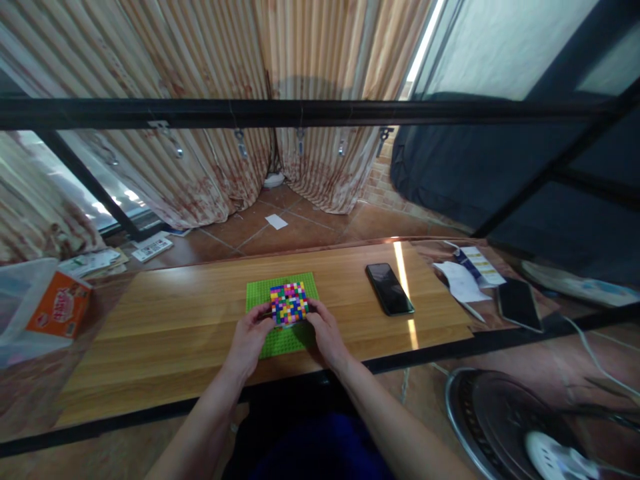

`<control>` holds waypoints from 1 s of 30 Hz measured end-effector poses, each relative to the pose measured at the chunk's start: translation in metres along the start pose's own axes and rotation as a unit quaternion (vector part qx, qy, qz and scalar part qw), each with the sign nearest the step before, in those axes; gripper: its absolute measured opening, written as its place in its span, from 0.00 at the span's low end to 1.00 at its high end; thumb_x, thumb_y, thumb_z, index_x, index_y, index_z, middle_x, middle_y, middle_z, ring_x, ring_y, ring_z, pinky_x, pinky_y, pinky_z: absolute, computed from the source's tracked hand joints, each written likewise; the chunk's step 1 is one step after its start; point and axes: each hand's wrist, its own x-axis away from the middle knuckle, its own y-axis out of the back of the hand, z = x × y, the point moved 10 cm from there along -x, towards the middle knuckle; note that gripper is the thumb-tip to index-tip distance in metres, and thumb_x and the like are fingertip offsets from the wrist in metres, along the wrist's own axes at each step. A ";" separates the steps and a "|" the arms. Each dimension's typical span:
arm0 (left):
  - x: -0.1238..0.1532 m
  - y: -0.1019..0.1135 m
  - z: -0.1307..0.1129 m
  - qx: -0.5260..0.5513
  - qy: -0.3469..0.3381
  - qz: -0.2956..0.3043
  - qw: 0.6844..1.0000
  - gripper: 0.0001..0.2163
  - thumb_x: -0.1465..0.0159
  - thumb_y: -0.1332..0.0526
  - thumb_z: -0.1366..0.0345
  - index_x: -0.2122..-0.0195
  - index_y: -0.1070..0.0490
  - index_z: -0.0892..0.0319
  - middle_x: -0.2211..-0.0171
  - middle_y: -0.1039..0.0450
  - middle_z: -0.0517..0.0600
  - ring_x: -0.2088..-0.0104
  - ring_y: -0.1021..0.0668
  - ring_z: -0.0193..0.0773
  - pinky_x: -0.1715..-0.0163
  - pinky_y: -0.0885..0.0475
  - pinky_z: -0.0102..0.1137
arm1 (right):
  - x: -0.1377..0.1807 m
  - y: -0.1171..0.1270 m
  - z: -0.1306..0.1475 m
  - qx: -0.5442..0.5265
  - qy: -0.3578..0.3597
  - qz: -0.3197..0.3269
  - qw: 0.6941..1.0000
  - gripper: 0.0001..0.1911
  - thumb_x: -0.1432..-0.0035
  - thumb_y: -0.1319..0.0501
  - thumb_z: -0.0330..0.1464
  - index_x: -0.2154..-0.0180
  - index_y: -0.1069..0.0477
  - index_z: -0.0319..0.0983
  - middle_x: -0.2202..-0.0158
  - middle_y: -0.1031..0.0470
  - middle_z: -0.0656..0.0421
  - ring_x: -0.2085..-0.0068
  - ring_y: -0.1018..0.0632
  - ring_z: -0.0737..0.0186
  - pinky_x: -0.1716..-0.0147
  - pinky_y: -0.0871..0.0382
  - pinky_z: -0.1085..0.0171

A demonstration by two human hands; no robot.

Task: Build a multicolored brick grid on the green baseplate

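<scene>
A green studded baseplate (301, 285) lies flat on the wooden table (175, 327). On it sits a square block of small multicoloured bricks (289, 301). My left hand (249, 339) grips the block's left edge with fingers curled. My right hand (325, 333) holds the block's right edge, thumb and fingers pressed against it. Both hands rest over the near half of the baseplate.
A black phone (389, 288) lies right of the baseplate. Further right are papers (463, 280) and a second dark device (519, 303). An orange box (60, 305) stands at the far left. A fan (525, 427) sits on the floor at lower right. A black bar (300, 112) crosses overhead.
</scene>
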 end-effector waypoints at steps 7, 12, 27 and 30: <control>-0.004 0.001 0.001 -0.017 -0.018 -0.003 1.000 0.18 0.57 0.34 0.67 0.63 0.24 0.64 0.65 0.22 0.52 0.61 0.23 0.42 0.56 0.32 0.36 | 0.000 0.001 0.000 0.008 0.000 -0.008 1.000 0.19 0.51 0.43 0.35 0.56 0.26 0.40 0.56 0.23 0.57 0.52 0.27 0.55 0.48 0.37 0.58; -0.005 0.001 0.004 -0.018 -0.020 -0.002 1.000 0.18 0.56 0.35 0.66 0.62 0.25 0.64 0.64 0.22 0.52 0.61 0.24 0.42 0.55 0.32 0.36 | -0.002 -0.001 -0.003 0.006 0.012 0.004 1.000 0.20 0.51 0.44 0.34 0.55 0.26 0.41 0.56 0.23 0.58 0.51 0.27 0.56 0.48 0.37 0.58; -0.010 -0.003 -0.001 0.029 0.011 -0.007 0.999 0.16 0.59 0.37 0.69 0.66 0.24 0.62 0.68 0.24 0.48 0.65 0.26 0.37 0.59 0.33 0.31 | -0.004 -0.001 -0.001 0.010 0.016 0.010 1.000 0.19 0.51 0.44 0.33 0.56 0.26 0.41 0.56 0.23 0.59 0.52 0.27 0.56 0.48 0.37 0.58; -0.010 -0.001 0.001 0.055 0.025 -0.018 0.998 0.15 0.59 0.36 0.69 0.68 0.24 0.62 0.68 0.24 0.47 0.65 0.26 0.36 0.60 0.33 0.31 | -0.003 -0.001 -0.002 0.007 0.009 0.011 1.000 0.19 0.51 0.44 0.33 0.56 0.26 0.41 0.56 0.23 0.59 0.52 0.27 0.56 0.48 0.37 0.58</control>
